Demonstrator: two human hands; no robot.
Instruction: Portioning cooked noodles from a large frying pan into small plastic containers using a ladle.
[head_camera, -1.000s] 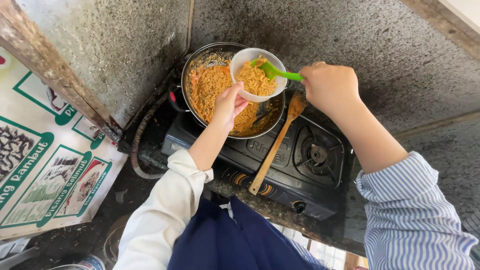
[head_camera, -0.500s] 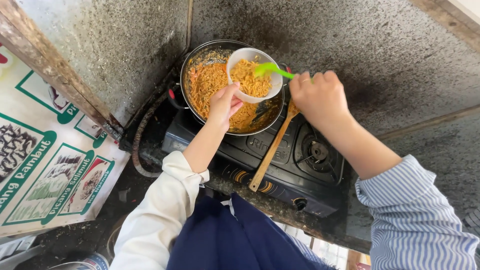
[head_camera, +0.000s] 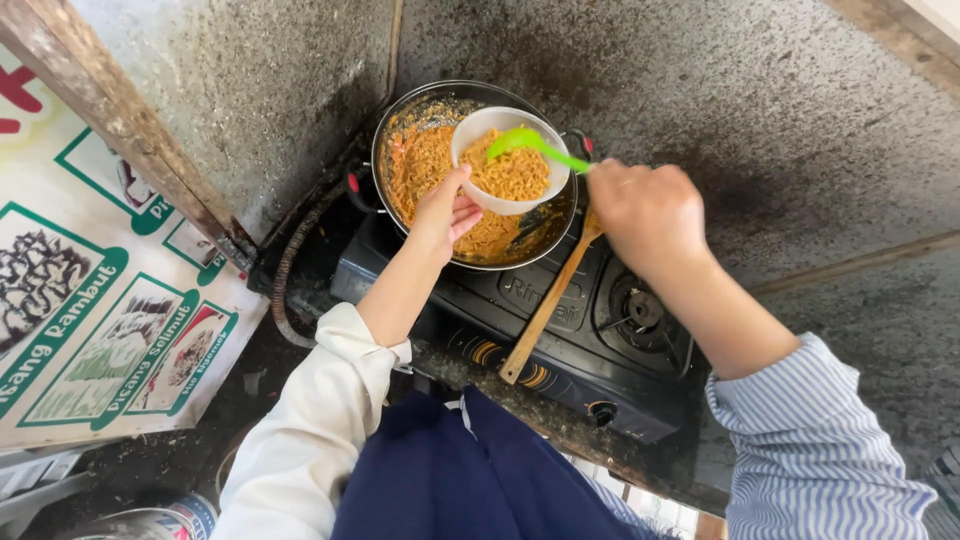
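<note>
Two-burner stove (head_camera: 560, 340) carried a noodle-filled pan (head_camera: 425, 165) on its left burner, wooden spatula (head_camera: 545, 305) propped on the pan's near rim, white bowl (head_camera: 480, 195) gripped by left hand (head_camera: 445, 210) above the pan, right hand (head_camera: 645, 215) closed around green spoon (head_camera: 530, 145), handle running right-to-left into the bowl.
</note>
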